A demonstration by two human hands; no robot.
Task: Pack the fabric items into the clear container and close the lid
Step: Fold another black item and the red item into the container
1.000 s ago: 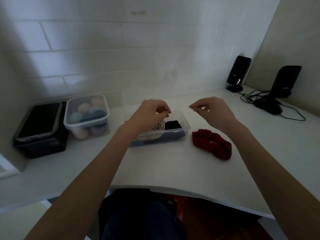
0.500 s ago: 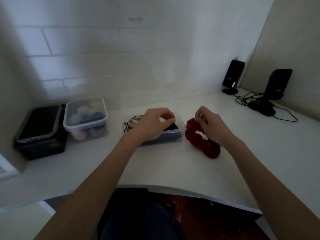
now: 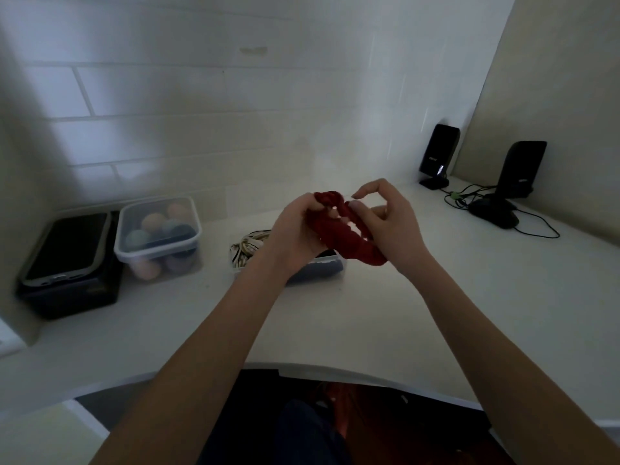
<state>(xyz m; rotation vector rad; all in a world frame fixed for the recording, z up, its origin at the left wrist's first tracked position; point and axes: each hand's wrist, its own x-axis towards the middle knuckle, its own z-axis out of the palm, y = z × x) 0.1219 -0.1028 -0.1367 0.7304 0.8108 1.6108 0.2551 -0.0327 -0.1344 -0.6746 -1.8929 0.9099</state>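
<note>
Red scrunchie hangs in the air between my two hands, above the clear container on the white counter. My left hand has its fingers curled round the scrunchie's upper end, while my right hand holds the other side with thumb and lower fingers, the forefinger arched free above. A striped fabric piece lies in the container's left end.

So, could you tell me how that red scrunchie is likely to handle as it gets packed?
Probably floppy: the red scrunchie sags between the left hand and right hand. Its gathered fabric looks soft, so it should squash easily and is unlikely to roll.
</note>
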